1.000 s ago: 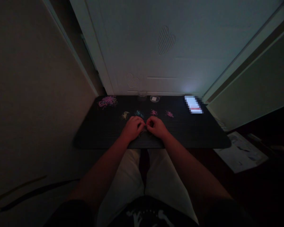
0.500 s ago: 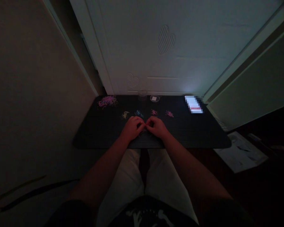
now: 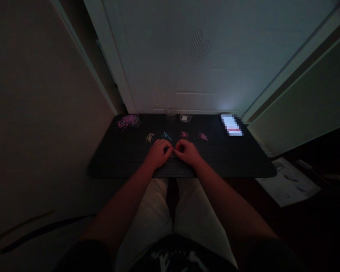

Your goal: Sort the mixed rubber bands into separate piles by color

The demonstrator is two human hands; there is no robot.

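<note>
My left hand (image 3: 159,152) and my right hand (image 3: 186,152) meet fingertip to fingertip over the dark table (image 3: 232,158). Both are closed in a pinch; whatever lies between the fingertips is too small and dim to make out. A few thin, pale strips (image 3: 174,158) lie on the table just below the fingers. Beyond my hands, small piles of thin strips form a row: a yellowish pile (image 3: 150,137), a blue pile (image 3: 166,136), a pink pile (image 3: 184,134) and another pink pile (image 3: 203,136).
A larger pink and purple heap (image 3: 129,121) sits at the back left. Along the back edge stand a clear round container (image 3: 170,114) and a round lid (image 3: 185,118) with a white square. A lit phone (image 3: 231,125) lies back right, against the white door (image 3: 170,56).
My hands stay in nearly the same place, with only a slight shift at the fingertips. The piles have not moved.
</note>
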